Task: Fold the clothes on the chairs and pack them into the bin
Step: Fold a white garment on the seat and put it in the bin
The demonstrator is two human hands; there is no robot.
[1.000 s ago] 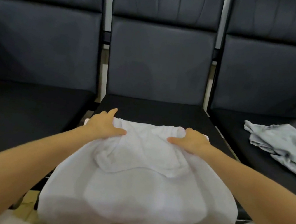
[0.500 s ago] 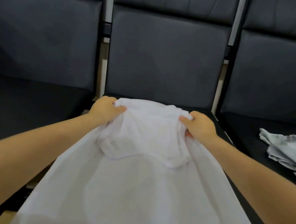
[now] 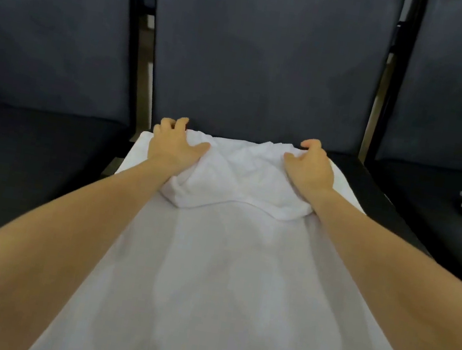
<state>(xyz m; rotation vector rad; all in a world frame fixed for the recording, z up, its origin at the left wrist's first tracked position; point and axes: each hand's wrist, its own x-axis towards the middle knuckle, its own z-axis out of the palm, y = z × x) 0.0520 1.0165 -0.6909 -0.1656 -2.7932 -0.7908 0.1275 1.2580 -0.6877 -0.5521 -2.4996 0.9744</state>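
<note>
Both hands (image 3: pixel 175 143) prob. gripping white garment (image 3: pixel 227 265).

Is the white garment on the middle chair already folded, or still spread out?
Partly folded. The white garment lies spread along the seat, only its far end doubled over, held by the left hand and right hand.

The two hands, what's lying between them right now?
In the head view, the bunched top fold of the white garment lies between the left hand and right hand, on the middle chair.
</note>
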